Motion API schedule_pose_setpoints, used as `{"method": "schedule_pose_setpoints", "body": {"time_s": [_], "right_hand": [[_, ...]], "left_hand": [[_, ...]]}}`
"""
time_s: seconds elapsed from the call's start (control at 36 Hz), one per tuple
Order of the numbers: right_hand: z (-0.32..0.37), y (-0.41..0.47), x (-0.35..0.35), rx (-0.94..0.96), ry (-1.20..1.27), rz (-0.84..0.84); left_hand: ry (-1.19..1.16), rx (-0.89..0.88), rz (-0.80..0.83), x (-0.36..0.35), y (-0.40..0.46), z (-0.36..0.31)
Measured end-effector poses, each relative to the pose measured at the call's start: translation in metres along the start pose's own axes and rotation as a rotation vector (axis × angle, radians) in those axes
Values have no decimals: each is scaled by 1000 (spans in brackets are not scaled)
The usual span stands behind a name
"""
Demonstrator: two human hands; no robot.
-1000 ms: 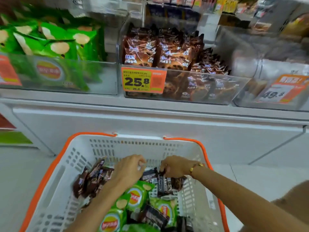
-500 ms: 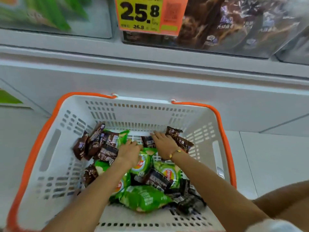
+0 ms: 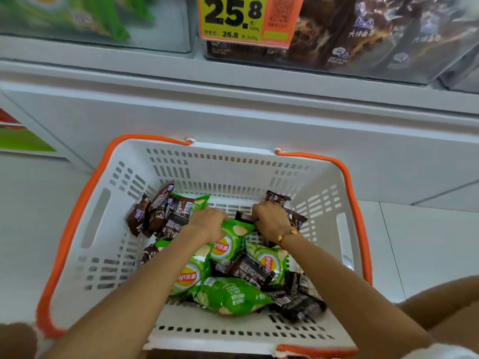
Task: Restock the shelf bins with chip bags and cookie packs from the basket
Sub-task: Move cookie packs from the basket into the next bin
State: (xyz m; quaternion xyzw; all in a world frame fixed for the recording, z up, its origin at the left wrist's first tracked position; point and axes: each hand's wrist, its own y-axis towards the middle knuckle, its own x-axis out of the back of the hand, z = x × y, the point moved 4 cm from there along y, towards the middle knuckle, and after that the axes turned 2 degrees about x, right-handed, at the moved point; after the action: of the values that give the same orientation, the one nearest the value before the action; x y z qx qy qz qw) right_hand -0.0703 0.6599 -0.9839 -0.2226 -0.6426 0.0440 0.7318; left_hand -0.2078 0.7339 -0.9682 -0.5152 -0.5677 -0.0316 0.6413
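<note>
White basket (image 3: 102, 229) walls ring both hands (image 3: 210, 221) amid packs.

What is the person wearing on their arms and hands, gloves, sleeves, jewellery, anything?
No gloves: the left hand and right hand are bare, and both forearms are uncovered as far as the view reaches. The one ornament is a thin gold-coloured bracelet with a red thread round the right wrist. A bit of white cloth shows at the lower right edge; what garment it is cannot be told.
</note>
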Motion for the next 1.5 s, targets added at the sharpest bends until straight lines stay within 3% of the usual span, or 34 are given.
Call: {"method": "schedule_pose_setpoints", "body": {"time_s": [0.19, 0.33, 0.53, 0.61, 0.92, 1.06, 1.17, 1.25, 1.42, 1.5], "right_hand": [[-6, -7, 58, 34, 108, -91], [-14, -17, 132, -8, 371, -119], [-25, -46, 213, -119, 872, 120], [-26, -58, 228, -123, 1042, 128], [-10, -80, 278, -34, 853, -52], [-5, -78, 283, 35, 958, -209], [-8, -80, 285, 3, 1149, -217], [-7, -84, 287, 7, 1160, -171], [-17, -100, 323, 164, 764, -587], [-13, -111, 333, 306, 662, -628]], "left_hand": [[-455, 50, -89, 35, -13, 7], [-614, -85, -336, 74, -32, -4], [-766, -361, -551, 127, -61, -25], [-911, -414, -543, 140, -68, -30], [-1312, -396, -493, 171, -99, -36], [-1468, -365, -508, 187, -104, -40], [-1499, -394, -585, 200, -110, -44], [-1487, -420, -650, 210, -116, -44], [-1093, -488, -737, 241, -125, -40], [-922, -469, -732, 253, -130, -43]]}}
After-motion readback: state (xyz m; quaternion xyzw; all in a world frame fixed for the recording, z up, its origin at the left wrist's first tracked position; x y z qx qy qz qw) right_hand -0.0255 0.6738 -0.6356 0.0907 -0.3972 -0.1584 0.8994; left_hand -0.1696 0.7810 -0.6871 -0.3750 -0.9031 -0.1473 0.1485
